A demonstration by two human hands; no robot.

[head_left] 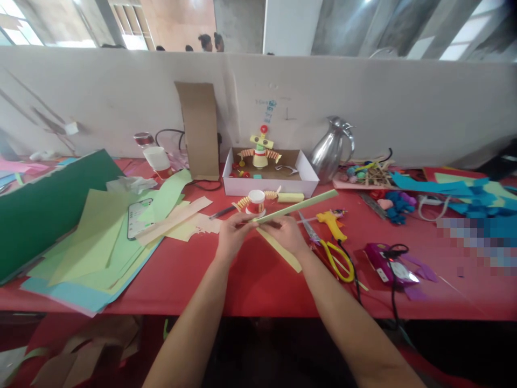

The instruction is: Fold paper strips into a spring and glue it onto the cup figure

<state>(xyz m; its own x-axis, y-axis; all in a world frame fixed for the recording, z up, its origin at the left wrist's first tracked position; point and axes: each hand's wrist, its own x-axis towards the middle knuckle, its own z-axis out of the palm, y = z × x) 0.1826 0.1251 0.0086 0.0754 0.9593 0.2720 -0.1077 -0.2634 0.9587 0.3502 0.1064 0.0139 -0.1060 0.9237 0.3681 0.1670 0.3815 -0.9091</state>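
Note:
Both hands meet over the middle of the red table. My left hand (235, 233) pinches one end of a pale green paper strip (311, 202), which slants up to the right. My right hand (286, 233) is closed on the strip close to that same end. A second, yellowish paper strip (283, 252) runs down to the right beneath my right hand; whether it joins the first is hidden by the fingers. Just beyond the hands stands a red and white paper cup (256, 201) with folded paper springs (242, 203) at its sides. A yellow paper roll (291, 197) lies beside it.
Yellow-handled scissors (337, 261), a yellow glue gun (332, 223) and a purple corded device (391, 265) lie right. Paper sheets (91, 237) and a phone (137, 218) are left. Behind stand a white box (269, 187) holding a paper figure (260, 156), and a metal jug (329, 151).

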